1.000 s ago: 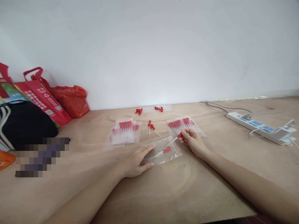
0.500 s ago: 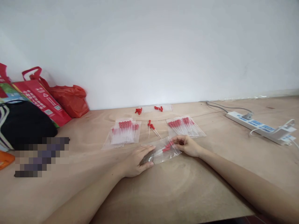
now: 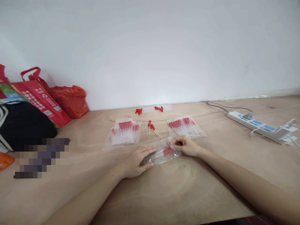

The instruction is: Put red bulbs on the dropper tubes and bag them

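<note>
A clear plastic bag (image 3: 161,158) lies in front of me on the table, holding a few droppers with red rubber bulbs (image 3: 167,150). My left hand (image 3: 140,159) rests over the bag's left end, fingers stretched out and thumb apart. At the right end, my right hand (image 3: 186,146) pinches the bag's edge between thumb and fingers, close to the red bulbs. Just beyond the bag lie two loose droppers (image 3: 153,128). Filled dropper bags sit to the left (image 3: 124,132) and to the right (image 3: 185,126) of them.
Loose red rubber bulbs (image 3: 138,111) and a flat clear bag (image 3: 148,108) with more bulbs lie by the wall. A white power strip (image 3: 260,126) with cables is at right. Red bags (image 3: 70,100) and a black bag (image 3: 27,126) stand left, near a pixelated object (image 3: 42,159).
The red bulbs inside the bag now lie closer together, near my right fingers. My right hand has barely shifted; my left hand stays in place.
</note>
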Available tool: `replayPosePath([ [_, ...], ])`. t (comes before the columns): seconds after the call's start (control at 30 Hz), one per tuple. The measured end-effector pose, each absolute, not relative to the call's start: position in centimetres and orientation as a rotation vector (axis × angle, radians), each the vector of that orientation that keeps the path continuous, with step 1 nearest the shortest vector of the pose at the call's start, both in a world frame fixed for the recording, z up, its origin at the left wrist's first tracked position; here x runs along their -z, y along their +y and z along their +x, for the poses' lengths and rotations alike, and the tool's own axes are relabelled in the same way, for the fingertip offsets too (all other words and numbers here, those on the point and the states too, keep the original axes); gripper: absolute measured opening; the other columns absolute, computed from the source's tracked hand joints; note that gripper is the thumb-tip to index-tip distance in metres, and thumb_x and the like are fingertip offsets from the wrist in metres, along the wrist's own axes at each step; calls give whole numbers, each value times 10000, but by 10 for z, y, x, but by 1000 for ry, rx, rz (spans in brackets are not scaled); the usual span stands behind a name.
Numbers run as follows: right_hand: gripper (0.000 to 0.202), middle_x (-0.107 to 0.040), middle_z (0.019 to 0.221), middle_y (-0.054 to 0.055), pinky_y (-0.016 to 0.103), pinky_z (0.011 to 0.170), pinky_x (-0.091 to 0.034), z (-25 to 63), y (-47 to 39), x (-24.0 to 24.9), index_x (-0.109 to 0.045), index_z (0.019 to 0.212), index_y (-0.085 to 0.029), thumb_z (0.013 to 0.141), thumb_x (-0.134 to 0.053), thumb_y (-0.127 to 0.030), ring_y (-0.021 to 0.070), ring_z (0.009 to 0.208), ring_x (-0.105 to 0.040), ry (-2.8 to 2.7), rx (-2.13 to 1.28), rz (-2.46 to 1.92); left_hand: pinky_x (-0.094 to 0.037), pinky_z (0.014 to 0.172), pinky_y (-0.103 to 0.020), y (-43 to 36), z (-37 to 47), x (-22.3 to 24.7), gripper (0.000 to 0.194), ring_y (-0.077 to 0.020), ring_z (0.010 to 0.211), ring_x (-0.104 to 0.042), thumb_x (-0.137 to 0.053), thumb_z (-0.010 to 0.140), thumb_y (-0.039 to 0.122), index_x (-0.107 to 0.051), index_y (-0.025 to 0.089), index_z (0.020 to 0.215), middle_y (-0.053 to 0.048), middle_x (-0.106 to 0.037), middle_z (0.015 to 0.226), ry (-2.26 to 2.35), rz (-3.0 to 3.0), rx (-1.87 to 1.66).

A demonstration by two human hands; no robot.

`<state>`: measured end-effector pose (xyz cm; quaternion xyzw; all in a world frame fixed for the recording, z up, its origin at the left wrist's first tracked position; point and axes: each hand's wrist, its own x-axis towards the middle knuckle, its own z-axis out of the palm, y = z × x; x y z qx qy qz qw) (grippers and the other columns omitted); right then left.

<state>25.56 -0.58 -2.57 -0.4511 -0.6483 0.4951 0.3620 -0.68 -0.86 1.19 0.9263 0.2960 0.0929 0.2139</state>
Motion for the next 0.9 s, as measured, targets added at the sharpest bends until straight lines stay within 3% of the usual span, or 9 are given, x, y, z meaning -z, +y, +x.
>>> replayPosePath([
  [0.27,335,-575,611,-19,196,445,-295,261,-7,22,-566,813,-147,647,-638,-429,51,445,-404,-1612,-1434,-1106,-297,1015,-396,-7,-7,-10,434,-204,1229,-349,-461,838,364,-435,198,1237,-64,-408,1328,815,2576,-233],
  [0.47,189,-582,593,-17,193,373,-272,261,11,13,-554,694,-152,688,-568,-341,38,357,-351,-1592,-1308,-1326,-273,1029,-408,-5,-10,-10,459,-210,1248,-321,-453,839,393,-407,231,1266,-43,-366,1358,816,2581,-176],
  [0.63,45,-594,622,-6,199,547,-394,234,52,4,-564,627,-157,652,-579,-189,95,571,-524,-1611,-713,-1558,-260,1037,-398,-3,-11,-10,456,-205,1256,-309,-447,843,387,-403,239,1272,-38,-351,1367,808,2593,-148],
  [0.7,21,-618,677,13,213,615,-407,216,72,-1,-583,662,-154,652,-576,-171,116,650,-555,-1602,-667,-1595,-266,1034,-393,-4,-11,-9,450,-203,1254,-314,-451,842,379,-407,243,1269,-37,-353,1365,791,2598,-158],
  [0.83,207,-637,868,100,276,706,-416,181,106,-8,-596,826,-128,665,-595,-259,191,811,-578,-1521,-659,-1698,-288,1019,-392,-4,-12,-9,443,-207,1239,-339,-462,838,369,-418,242,1261,-45,-374,1353,756,2602,-204],
  [0.9,214,-636,870,133,306,706,-419,169,119,-7,-597,790,-122,668,-599,-298,229,835,-580,-1482,-695,-1739,-296,1012,-395,-5,-12,-10,440,-208,1234,-347,-465,838,367,-419,247,1259,-46,-384,1346,738,2600,-229],
])
